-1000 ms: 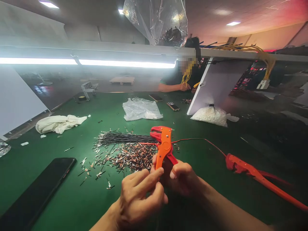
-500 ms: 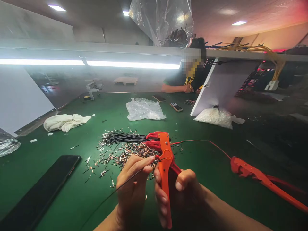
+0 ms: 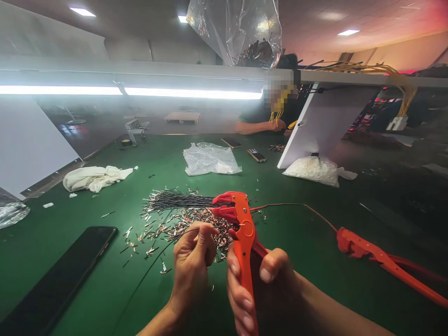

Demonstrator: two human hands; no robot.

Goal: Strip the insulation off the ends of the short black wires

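Note:
My right hand [image 3: 245,284] is wrapped round the handles of orange-red wire strippers [image 3: 244,242], held upright with the jaws pointing left. Between the thumb and fingers of my left hand [image 3: 194,259] is a thin black wire [image 3: 154,263]; its tip reaches the side of the tool and its tail trails down to the lower left. Behind the jaws lies a bundle of black wires [image 3: 178,199] with bare ends. A heap of stripped insulation and copper bits [image 3: 199,219] spreads on the green table [image 3: 140,298] beyond my left hand.
A black phone [image 3: 63,275] lies at left, a second orange stripper [image 3: 381,259] at right with a red cord. Farther back are a white cloth [image 3: 96,178], a plastic bag [image 3: 212,159], two phones and a white sack [image 3: 311,171]. A co-worker's hand [image 3: 276,125] holds yellow wires.
My left hand has curled from extended fingers into a pinch, slightly left of the tool, with the wire in it. The strippers have shifted a little to the right and down.

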